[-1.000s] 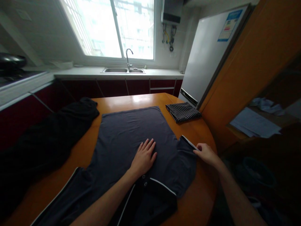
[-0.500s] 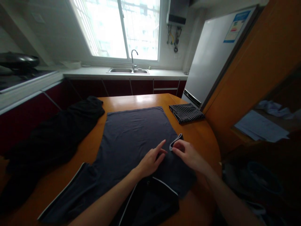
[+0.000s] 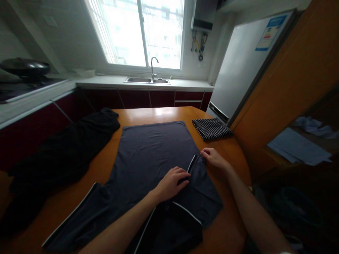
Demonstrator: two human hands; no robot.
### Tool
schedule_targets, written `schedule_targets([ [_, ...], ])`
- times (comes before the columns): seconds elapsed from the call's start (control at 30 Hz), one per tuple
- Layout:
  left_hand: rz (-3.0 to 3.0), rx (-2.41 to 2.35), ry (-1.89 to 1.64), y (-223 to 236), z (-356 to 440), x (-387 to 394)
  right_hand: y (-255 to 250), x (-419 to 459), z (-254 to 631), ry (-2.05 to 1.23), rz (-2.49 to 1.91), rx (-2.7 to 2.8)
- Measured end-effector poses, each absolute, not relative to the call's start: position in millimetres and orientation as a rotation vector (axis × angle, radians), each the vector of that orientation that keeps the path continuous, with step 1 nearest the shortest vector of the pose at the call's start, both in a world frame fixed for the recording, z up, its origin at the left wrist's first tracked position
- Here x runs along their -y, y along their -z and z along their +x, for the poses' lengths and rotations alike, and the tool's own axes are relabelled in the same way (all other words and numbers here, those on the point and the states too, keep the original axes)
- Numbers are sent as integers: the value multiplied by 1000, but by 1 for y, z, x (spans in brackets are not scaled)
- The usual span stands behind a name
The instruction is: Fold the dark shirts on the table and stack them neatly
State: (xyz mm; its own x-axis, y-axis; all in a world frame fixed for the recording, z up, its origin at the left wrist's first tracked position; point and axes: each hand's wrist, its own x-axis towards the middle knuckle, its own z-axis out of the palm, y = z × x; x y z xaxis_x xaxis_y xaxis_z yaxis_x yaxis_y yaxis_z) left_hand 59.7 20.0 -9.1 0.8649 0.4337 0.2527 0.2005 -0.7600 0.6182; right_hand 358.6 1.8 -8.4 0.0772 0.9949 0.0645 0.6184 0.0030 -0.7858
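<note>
A dark grey polo shirt [image 3: 150, 151] lies spread on the table, its hem toward the window and its black collar [image 3: 174, 225] near me. White piping edges the collar and sleeve cuffs. The right sleeve [image 3: 202, 183] is folded inward over the body, with its black-and-white cuff [image 3: 192, 163] on top. My left hand [image 3: 172, 183] is curled at the cuff's lower end, fingers together and thumb below. My right hand [image 3: 214, 157] pinches the sleeve's outer edge near the cuff's upper end. The left sleeve [image 3: 76, 215] stretches out toward me.
A black garment [image 3: 63, 151] lies bunched along the left of the orange wooden table [image 3: 137, 114]. Folded black-and-white striped cloth [image 3: 212, 128] rests at the far right. Beyond stand a counter with a sink [image 3: 147, 80] and a fridge [image 3: 238, 67].
The cuff, bunched up before, now lies straightened across the shirt. My right hand has moved slightly up and right; my left hand's spread fingers have come down onto the cuff.
</note>
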Motion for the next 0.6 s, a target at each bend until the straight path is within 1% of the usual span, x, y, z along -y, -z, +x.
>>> schedule_targets([
  [0.23,2235,-513,-602,16,63,-24,19,11,360,-916,-1540,1614],
  [0.33,2131,-518,-664,16,64,-24,20,11,364,-914,-1524,1618],
  [0.43,2143,-598,-684,16,65,-24,20,10,365,-805,-1596,1677],
  [0.6,2474,-778,-600,17,66,-19,21,10,362,-548,-1750,1771],
])
